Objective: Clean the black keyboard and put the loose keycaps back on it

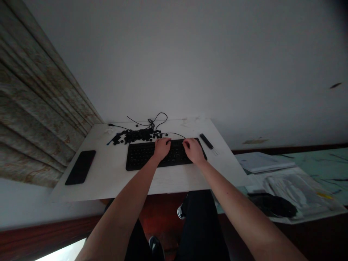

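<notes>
A black keyboard (pixel 141 154) lies on the white table in front of me. My left hand (pixel 162 146) rests over the middle of its upper part, fingers curled in and thumb on the right. Toward the keyboard's right end is my right hand (pixel 193 149), with thumb and fingers drawn together over the keys. Whatever either hand pinches is hidden or too small to name. Behind the keyboard, left of my hands, sits a pile of loose black keycaps (pixel 137 135). A keycap puller (pixel 206 141) with a black handle and wire ends lies right of the keyboard.
A black phone (pixel 81 167) lies at the table's left side. Black cable (pixel 160 116) loops behind the keycaps near the wall. A patterned curtain (pixel 35 94) hangs at left. Right of the table (pixel 168 183) are papers (pixel 263 162) and a clear plastic bag (pixel 296 192).
</notes>
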{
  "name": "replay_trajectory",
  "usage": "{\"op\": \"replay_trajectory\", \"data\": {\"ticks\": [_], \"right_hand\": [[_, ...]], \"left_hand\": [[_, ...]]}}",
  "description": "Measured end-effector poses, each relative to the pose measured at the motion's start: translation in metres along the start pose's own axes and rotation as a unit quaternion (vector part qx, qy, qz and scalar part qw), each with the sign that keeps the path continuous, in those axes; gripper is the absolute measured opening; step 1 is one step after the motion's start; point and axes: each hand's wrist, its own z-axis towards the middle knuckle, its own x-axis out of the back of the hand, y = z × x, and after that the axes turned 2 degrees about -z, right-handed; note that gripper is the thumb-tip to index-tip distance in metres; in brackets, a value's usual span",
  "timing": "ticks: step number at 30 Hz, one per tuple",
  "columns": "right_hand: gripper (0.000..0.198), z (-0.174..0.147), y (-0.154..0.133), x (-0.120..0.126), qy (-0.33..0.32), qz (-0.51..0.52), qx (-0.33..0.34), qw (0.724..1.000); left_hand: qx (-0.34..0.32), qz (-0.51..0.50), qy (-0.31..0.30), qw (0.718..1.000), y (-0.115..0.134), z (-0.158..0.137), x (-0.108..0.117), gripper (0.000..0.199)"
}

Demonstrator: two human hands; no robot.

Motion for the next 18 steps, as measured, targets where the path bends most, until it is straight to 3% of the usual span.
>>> {"op": "replay_trajectory", "data": {"ticks": [4,8,14,18], "right_hand": [[0.035,-0.037,-0.014,-0.009,0.036,-0.075,0.053,0.995],[0.039,-0.048,-0.023,-0.012,0.028,-0.1,0.088,0.991],[0.039,-0.047,-0.023,-0.013,0.025,-0.093,0.101,0.99],[0.039,-0.047,-0.022,-0.014,0.036,-0.091,0.092,0.991]], "left_hand": [[-0.045,-0.023,0.031,0.998,-0.012,-0.012,0.01,0.028],[-0.063,0.08,0.063,0.993,-0.034,-0.026,0.039,0.025],[0.014,0.213,0.103,0.972,-0.067,-0.023,0.09,0.026],[0.062,0.26,0.077,0.961,-0.077,-0.011,0.1,0.029]]}}
